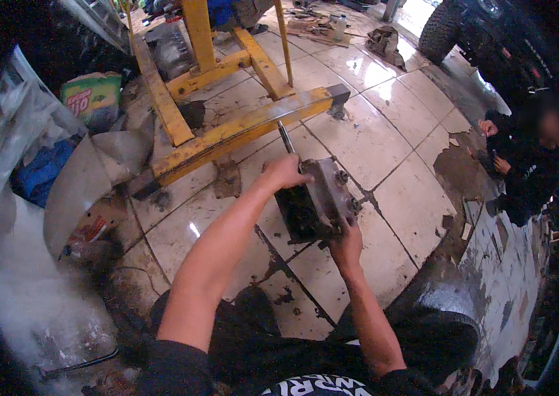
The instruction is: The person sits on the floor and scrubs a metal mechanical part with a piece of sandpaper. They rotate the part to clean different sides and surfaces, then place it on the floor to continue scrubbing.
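Note:
A greasy dark metal gearbox housing [324, 198] stands on the tiled floor in front of me. My left hand [281, 173] grips a slim metal tool [286, 138] at the housing's top left, the shaft pointing up and away from me. The near lower edge of the housing is held by my right hand [347, 245], fingers curled under it. Both forearms reach in from the lower edge.
A yellow steel frame [240, 129] stands just beyond the housing. A bent grey metal sheet [88, 178] and a green bag [93, 96] lie at left. A person in dark clothes [524, 165] crouches at right, beside a vehicle tyre [439, 30]. Floor tiles are cracked and stained.

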Available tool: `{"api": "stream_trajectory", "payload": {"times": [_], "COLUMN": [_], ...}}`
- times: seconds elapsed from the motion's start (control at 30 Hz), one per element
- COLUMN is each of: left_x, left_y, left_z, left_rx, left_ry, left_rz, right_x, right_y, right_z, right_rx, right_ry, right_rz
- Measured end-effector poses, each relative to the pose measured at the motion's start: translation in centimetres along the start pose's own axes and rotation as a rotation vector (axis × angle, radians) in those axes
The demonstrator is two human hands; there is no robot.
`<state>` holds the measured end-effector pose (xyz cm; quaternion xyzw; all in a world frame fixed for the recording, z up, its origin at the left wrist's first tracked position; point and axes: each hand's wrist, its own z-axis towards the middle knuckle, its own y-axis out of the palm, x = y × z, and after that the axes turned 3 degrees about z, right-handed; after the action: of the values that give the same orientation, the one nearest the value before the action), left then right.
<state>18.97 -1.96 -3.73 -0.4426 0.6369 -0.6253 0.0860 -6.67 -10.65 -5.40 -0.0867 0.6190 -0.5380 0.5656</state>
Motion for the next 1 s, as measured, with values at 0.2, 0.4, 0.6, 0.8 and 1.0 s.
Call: {"api": "stream_trajectory", "payload": {"times": [0.2,0.4,0.6,0.8,1.0], "left_x": [2.8,6.0,6.3,5.1,4.0], "left_y": [-5.3,-5.0,-3.2,-2.1,-1.3], "left_z": [-2.5,-8.7,-11.1,-9.7,-7.9], "left_rx": [0.040,-0.080,-0.139,-0.162,0.079], "left_ry": [0.033,0.059,0.206,0.282,0.311], "left_rz": [0.056,0.119,0.125,0.314,0.287], "right_x": [-0.3,1.1,1.9,0.3,0.3], "right_y": [0.3,1.4,1.3,0.1,0.3], "right_z": [-0.7,-1.2,-1.0,-2.1,-1.9], "right_rx": [-0.121,0.076,-0.025,-0.003,-0.054], "right_ry": [0.215,-0.047,0.033,0.055,0.184], "right_rz": [0.128,0.081,0.053,0.105,0.167]}}
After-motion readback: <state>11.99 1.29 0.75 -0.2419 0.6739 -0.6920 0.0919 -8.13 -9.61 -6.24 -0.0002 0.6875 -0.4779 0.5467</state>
